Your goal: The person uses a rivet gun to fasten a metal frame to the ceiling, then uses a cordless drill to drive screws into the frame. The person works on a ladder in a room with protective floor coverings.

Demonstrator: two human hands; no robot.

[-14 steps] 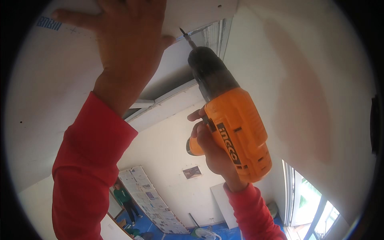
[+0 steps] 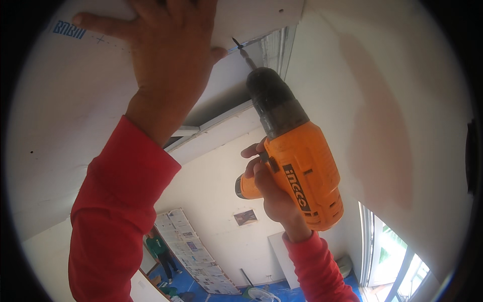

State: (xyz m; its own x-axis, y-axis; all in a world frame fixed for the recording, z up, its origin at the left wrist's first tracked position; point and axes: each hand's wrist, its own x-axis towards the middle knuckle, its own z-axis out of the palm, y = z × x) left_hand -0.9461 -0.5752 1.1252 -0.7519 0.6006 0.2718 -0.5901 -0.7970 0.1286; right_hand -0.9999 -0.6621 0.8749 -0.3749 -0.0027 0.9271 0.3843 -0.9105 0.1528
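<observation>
Left hand: you are resting it against the white ceiling panel, upper left, fingers spreading wide.
Right hand: you are curling its fingers around the drill's handle, right of centre.
Drill: slanting toward the upper left, dark screw sitting at the bit's tip, near the panel edge.
Co-worker: standing, lower left, wearing green.

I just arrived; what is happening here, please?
A person's right grip holds an orange-and-black pistol-shaped power drill, with a dark screw at its bit, near the edge of a flat white overhead board; contact is unclear. The left grip is spread against that board. Behind, someone in a green top stands on blue floor covering.
</observation>
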